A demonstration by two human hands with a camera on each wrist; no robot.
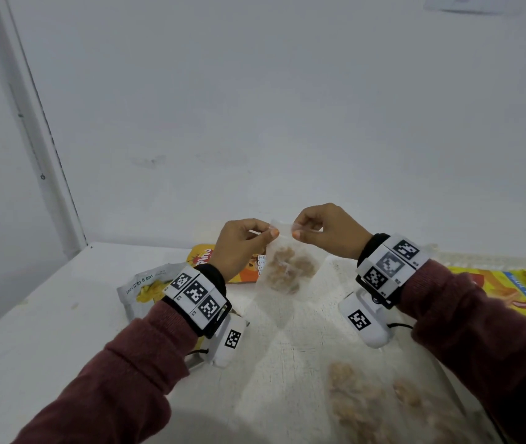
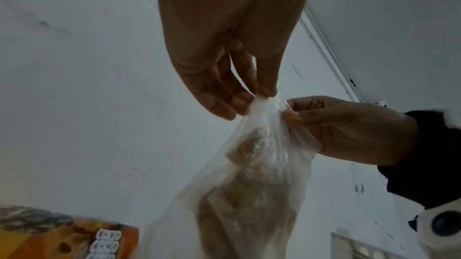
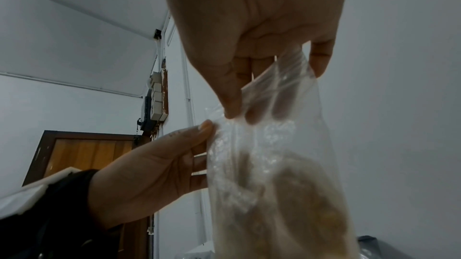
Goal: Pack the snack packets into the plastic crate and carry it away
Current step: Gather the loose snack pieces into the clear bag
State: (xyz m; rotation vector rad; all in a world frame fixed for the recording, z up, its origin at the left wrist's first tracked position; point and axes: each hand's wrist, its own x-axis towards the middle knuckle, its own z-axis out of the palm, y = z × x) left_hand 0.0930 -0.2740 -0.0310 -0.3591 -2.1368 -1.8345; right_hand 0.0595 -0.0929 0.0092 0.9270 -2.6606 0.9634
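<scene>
A plain white wall (image 1: 287, 107) is seen ahead, met at nine o'clock by a white frame strip (image 1: 40, 133). A white table (image 1: 47, 315) is set against it. In the right wrist view, a wooden door (image 3: 87, 154) and a switch box (image 3: 157, 103) are shown.

Soft even light, dim wrist views (blurred).

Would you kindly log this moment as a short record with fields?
left hand: pinches top edge of clear bag
right hand: pinches same top edge
clear bag: held above white table, brown snack pieces inside
on table: orange packet, grey-and-yellow packet, yellow packets at right
plastic crate: not in view
</scene>
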